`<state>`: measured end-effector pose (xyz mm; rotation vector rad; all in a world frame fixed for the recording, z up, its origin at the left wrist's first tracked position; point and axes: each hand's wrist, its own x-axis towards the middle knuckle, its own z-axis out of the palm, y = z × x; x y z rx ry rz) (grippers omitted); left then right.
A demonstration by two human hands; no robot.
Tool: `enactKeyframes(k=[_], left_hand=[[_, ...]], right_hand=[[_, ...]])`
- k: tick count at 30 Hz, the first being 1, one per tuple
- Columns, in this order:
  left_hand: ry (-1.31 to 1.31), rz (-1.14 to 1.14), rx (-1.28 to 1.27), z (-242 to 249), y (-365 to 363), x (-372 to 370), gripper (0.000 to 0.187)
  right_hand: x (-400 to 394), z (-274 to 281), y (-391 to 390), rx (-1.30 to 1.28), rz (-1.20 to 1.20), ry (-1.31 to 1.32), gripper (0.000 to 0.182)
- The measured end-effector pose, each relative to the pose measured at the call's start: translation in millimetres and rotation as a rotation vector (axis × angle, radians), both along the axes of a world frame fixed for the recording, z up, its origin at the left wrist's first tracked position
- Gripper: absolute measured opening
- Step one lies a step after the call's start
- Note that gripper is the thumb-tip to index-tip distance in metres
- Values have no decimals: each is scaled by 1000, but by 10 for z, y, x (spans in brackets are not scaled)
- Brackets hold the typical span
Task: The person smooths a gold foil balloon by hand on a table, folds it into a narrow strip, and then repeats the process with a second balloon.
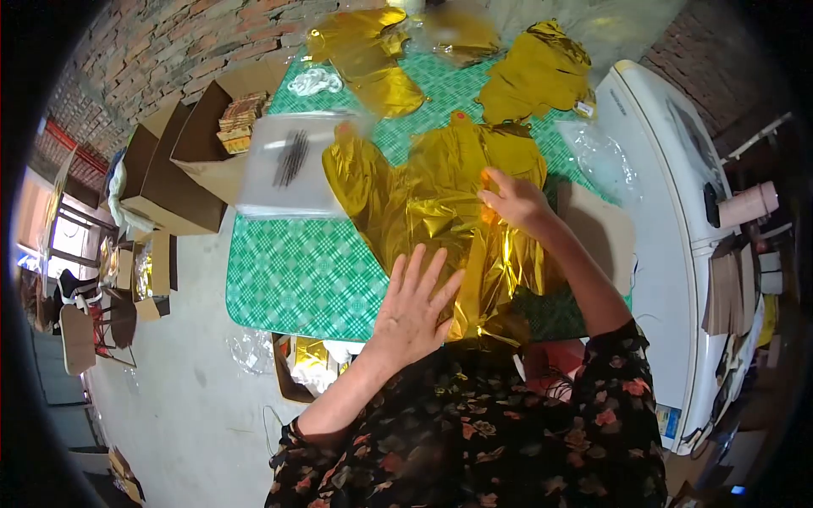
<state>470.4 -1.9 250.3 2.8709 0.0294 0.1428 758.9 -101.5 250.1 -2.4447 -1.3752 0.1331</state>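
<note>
A large, flat gold foil balloon lies crumpled over the near middle of the table, its lower end reaching my clothes. My left hand rests palm down on its lower left part, fingers spread. Over its right part, my right hand is closed with the fingers pinched on a small orange thing; what kind of thing it is, I cannot tell. Shiny creases run through the foil below that hand. A red dot marks a tab at the balloon's top edge.
The table has a green checked cover. A stack of clear plastic bags lies left, near white string. More gold foil lies at the back. Cardboard boxes stand left; a white fridge borders the right.
</note>
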Motion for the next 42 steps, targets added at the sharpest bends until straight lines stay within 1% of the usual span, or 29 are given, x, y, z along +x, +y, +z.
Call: enactKeyframes(k=[1, 4, 10, 13, 16, 17, 20, 21, 23, 25, 26, 28, 30, 31, 32, 33, 34, 35, 37, 38, 40, 41, 42], left_hand=[[10, -2, -3, 5, 4, 2, 75], [1, -3, -24, 1, 6, 8, 77], [9, -1, -24, 29, 2, -1, 80], [26, -6, 3, 38, 8, 1, 80], [101, -18, 53, 126, 20, 1, 78], [136, -22, 73, 157, 22, 8, 77], [156, 7, 127, 135, -4, 38, 75], [68, 122, 64, 20, -28, -29, 72], [120, 64, -34, -27, -40, -41, 71], [175, 59, -140, 50, -32, 12, 68], [110, 44, -105, 62, -21, 31, 68], [-23, 13, -36, 47, 1, 38, 68], [-7, 10, -52, 52, 2, 52, 68], [3, 9, -54, 70, 3, 59, 69], [15, 8, -55, 69, 8, 65, 70], [27, 6, -54, 44, 11, 67, 76], [47, 2, -59, 44, 22, 77, 78], [67, -1, -66, 63, 34, 85, 80], [113, -8, -43, 66, 36, 95, 84], [119, -9, -37, 70, 36, 107, 83], [133, -10, -27, 55, 34, 109, 82], [98, -33, 58, -64, 49, 88, 81], [94, -32, 70, -106, 54, 80, 80]], right_hand=[[-18, 90, 114, -97, -138, 159, 51], [41, 64, 267, -56, -144, 66, 48], [312, 8, 351, -100, -153, -26, 54], [522, 8, 386, -17, -198, -130, 40], [811, 138, 554, -216, -362, -115, 46], [911, 202, 583, -267, -397, -51, 45], [1376, 42, 548, -57, -378, -214, 34], [1443, 113, 537, -57, -397, -226, 33], [1551, 284, 485, -60, -440, -248, 31], [1831, 178, 411, 13, -439, -257, 26], [2000, 92, 376, 49, -438, -262, 23], [2483, -153, 316, 5, -205, -311, 30], [2940, -552, 342, 93, 21, -156, 35], [3144, -800, 378, 204, 131, 21, 36], [3217, -853, 387, 283, 137, 87, 37], [3285, -902, 396, 362, 146, 151, 39], [3070, -555, 450, 226, -55, 25, 41], [2694, -81, 532, 30, -346, -117, 42], [2490, 404, 627, -73, -548, -207, 46], [2522, 541, 677, -84, -603, -245, 49], [2672, 482, 644, -78, -692, -332, 56], [2746, 460, 640, -73, -735, -377, 59], [2816, 383, 638, -61, -749, -386, 61]])
